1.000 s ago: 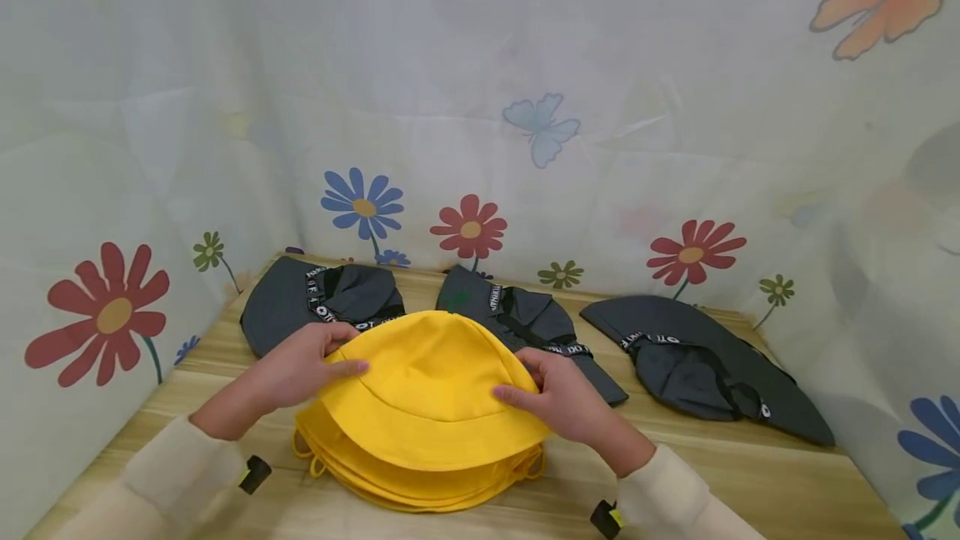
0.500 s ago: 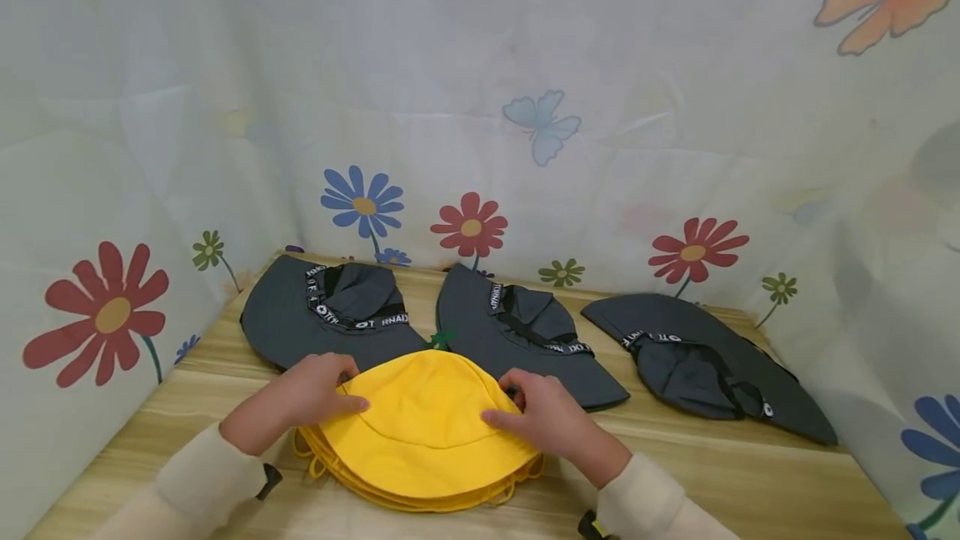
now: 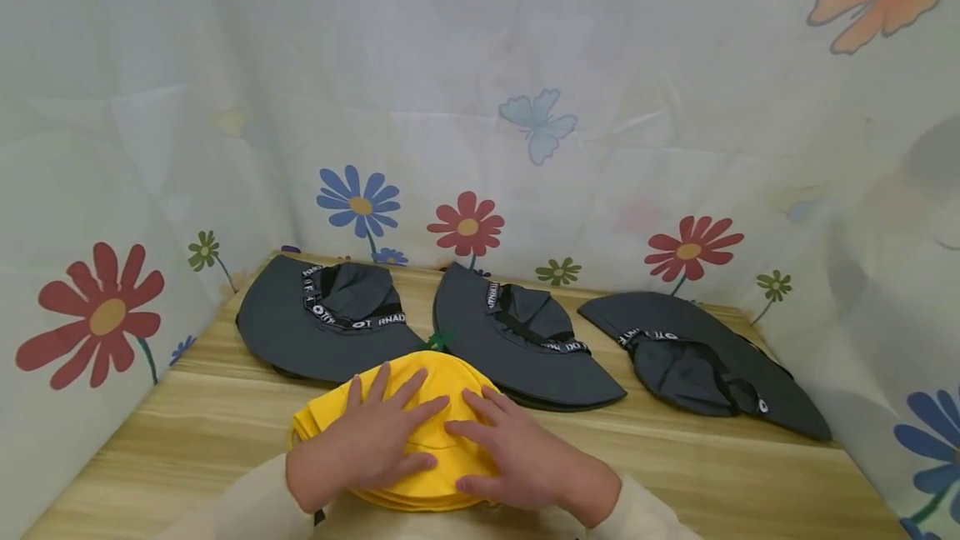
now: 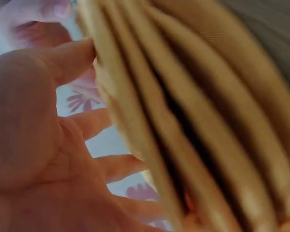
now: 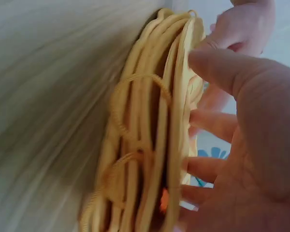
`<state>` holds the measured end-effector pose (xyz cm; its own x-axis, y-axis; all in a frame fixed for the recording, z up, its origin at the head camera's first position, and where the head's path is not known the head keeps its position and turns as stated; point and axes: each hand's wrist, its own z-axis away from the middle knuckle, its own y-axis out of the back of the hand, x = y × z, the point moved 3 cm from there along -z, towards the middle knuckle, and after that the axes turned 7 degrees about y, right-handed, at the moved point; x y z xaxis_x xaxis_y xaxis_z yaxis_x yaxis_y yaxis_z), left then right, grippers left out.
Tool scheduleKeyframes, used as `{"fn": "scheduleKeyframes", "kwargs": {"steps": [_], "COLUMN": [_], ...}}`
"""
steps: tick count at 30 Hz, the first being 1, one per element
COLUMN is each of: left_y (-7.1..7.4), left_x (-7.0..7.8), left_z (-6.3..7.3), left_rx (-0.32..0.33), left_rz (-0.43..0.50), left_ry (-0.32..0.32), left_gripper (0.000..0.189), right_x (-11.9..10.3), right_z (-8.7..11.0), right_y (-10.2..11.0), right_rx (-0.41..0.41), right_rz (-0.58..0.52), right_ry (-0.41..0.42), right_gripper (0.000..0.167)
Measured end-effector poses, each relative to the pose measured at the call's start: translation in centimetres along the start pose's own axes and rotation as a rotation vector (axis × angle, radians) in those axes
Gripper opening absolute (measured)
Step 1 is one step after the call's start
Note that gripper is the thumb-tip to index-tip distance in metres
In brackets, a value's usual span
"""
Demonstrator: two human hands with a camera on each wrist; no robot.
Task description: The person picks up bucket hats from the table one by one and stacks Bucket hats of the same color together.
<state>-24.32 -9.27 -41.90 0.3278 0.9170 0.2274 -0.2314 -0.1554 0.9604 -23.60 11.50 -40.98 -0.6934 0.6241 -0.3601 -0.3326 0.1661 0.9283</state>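
A stack of yellow bucket hats (image 3: 442, 373) lies flat at the front middle of the table. My left hand (image 3: 375, 432) rests with spread fingers on the left of the top hat's crown. On the right side of the same crown lies my right hand (image 3: 525, 452), its fingers spread too. In the left wrist view several layered brims (image 4: 183, 111) show beside the palm, somewhat blurred. Thin yellow cords (image 5: 118, 108) hang out from between the brims in the right wrist view. Neither hand grips the cloth.
Behind the yellow stack lie dark grey hats with lettered bands: one at left (image 3: 285, 332), one in the middle (image 3: 480, 340), one at right (image 3: 787, 398). A flowered curtain (image 3: 420, 48) encloses the wooden table (image 3: 712, 482) at the back and sides.
The yellow hat held by its sides was lowered onto the stack. Both hands then let go of it and moved inward over the crown, fingers spreading flat.
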Motion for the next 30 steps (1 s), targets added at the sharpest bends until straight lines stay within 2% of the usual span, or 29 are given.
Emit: {"fn": "scheduleKeyframes", "kwargs": {"steps": [3, 9, 18, 30], "left_y": [-0.6, -0.9, -0.8, -0.2], "left_x": [-0.2, -0.4, -0.6, -0.4], "left_z": [-0.3, -1.1, -2.1, -1.7], "left_rx": [-0.043, -0.073, -0.087, -0.072], "left_rz": [0.001, -0.015, -0.04, -0.028], "left_ry": [-0.007, -0.023, -0.02, -0.027], "left_gripper": [0.067, 0.066, 0.066, 0.064], "right_x": [0.4, 1.2, 1.9, 2.1], "right_z": [0.0, -0.2, -0.8, -0.7], "right_y": [-0.4, -0.6, -1.1, -0.6], "right_rx": [-0.041, -0.043, -0.022, -0.026], "right_rz": [-0.045, -0.087, -0.095, -0.141], "right_ry": [0.003, 0.03, 0.039, 0.024], "right_gripper": [0.065, 0.065, 0.066, 0.063]}}
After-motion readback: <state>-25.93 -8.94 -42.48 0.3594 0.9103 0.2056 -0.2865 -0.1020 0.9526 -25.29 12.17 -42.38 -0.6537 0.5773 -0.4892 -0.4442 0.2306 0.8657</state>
